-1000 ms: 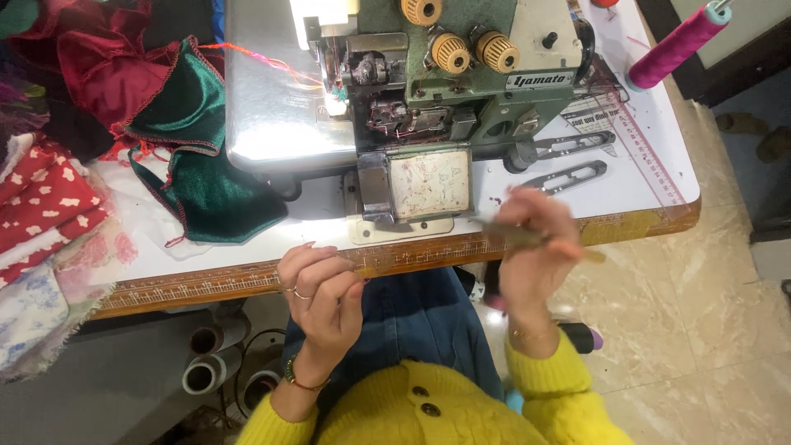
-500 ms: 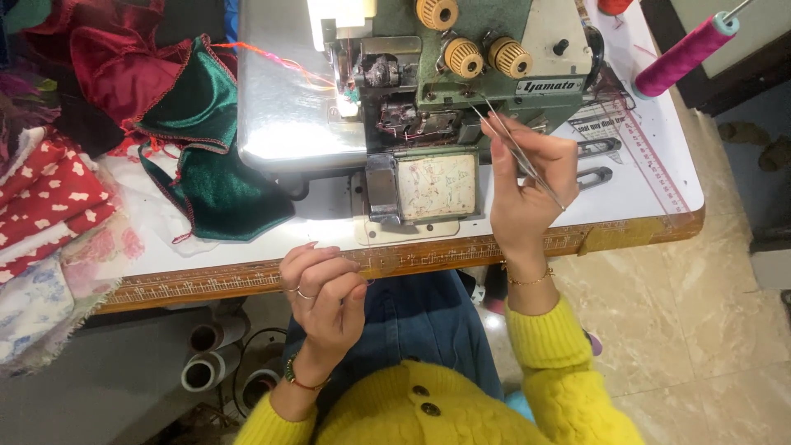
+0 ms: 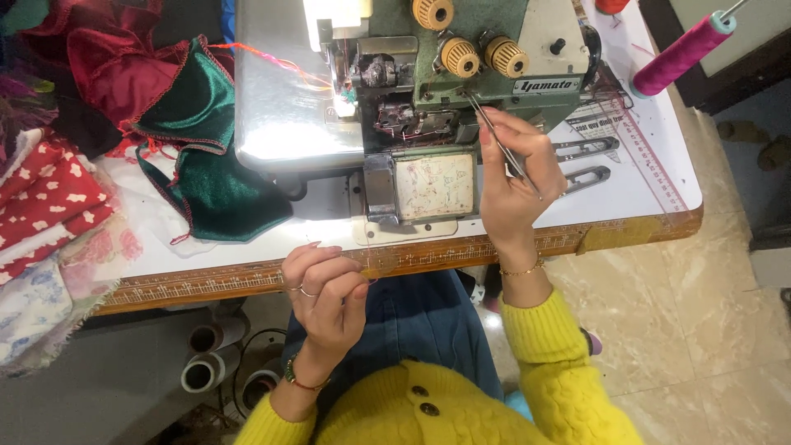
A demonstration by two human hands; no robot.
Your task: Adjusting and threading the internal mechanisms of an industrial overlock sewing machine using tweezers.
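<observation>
- Tweezers (image 3: 500,142): pinched between thumb and fingers of the right hand (image 3: 515,185), tips up against the front of the green overlock sewing machine (image 3: 461,74), below its yellow dials.
- Left hand (image 3: 325,288): fingers curled and pressed together at the table edge (image 3: 206,284); whether it pinches a thread cannot be told.
- Green satin fabric (image 3: 210,181): lies left of the machine.
- Magenta thread cone (image 3: 680,53): stands at far right.
</observation>
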